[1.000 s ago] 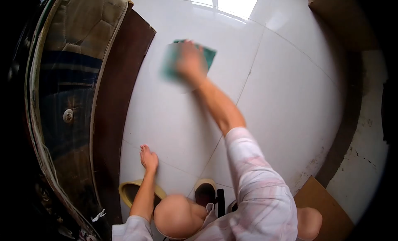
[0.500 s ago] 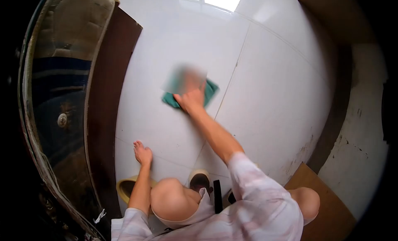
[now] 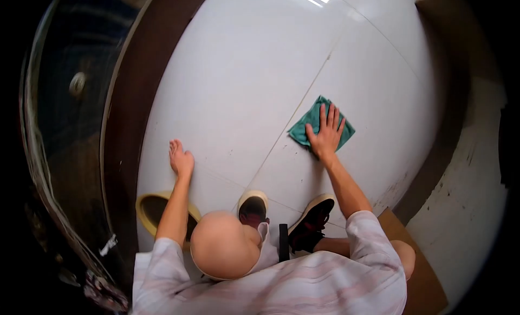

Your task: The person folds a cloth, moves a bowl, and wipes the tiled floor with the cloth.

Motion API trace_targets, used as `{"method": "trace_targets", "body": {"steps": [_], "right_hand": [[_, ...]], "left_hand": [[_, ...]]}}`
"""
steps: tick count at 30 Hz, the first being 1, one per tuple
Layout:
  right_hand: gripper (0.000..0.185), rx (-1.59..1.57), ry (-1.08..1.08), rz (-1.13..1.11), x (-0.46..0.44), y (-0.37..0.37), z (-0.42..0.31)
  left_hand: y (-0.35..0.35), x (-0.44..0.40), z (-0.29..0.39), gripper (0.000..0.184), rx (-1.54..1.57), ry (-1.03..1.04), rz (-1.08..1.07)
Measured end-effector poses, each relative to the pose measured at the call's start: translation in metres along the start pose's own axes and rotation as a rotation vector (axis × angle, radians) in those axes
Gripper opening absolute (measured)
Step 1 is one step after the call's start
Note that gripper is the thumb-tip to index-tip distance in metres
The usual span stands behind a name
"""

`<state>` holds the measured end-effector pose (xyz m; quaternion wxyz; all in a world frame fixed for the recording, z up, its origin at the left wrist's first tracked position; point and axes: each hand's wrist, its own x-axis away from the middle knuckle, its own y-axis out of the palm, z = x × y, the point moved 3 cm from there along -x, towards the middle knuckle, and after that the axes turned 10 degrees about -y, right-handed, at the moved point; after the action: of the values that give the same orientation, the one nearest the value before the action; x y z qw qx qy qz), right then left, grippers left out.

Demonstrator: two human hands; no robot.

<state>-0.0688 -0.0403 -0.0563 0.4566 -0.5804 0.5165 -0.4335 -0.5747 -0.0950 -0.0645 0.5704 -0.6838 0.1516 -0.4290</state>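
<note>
On the white tiled floor [image 3: 244,71] lies a folded green cloth [image 3: 306,122]. My right hand [image 3: 326,133] rests flat on top of it, fingers spread and pointing away from me, covering its middle. My left hand [image 3: 181,161] is off to the left, low over or on the floor, and which of these I cannot tell. Nothing is in it; its fingers are stretched out, with the thumb apart. Beneath my left forearm is a round basin-like thing with a yellow rim [image 3: 143,209], partly hidden by my arm and knee.
A dark brown board [image 3: 138,93] runs along the left, beside a dark panel with a round fitting [image 3: 77,84]. My dark shoes [image 3: 313,217] are on the tiles below. A brown wooden board [image 3: 420,271] is at lower right, near a scuffed wall [image 3: 460,190]. Dark specks mark the tiles.
My right hand and the green cloth have moved right, across the tile seam; the hand is no longer blurred. My view has shifted, and my left hand sits higher in it.
</note>
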Motion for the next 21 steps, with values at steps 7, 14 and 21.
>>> {"method": "trace_targets", "body": {"steps": [7,14,21], "right_hand": [[0.082,-0.152,-0.084,-0.047,0.006,0.017,-0.139],[0.080,-0.020,-0.062,0.103,-0.029,0.013,-0.036],[0.075,-0.017,0.219,0.189,-0.012,0.036,-0.107]], "left_hand": [[-0.006,-0.006,-0.002,0.061,0.008,0.013,0.036],[-0.038,0.000,-0.015,0.030,0.277,-0.108,0.051],[-0.049,0.037,0.022,0.017,0.643,0.080,0.171]]}}
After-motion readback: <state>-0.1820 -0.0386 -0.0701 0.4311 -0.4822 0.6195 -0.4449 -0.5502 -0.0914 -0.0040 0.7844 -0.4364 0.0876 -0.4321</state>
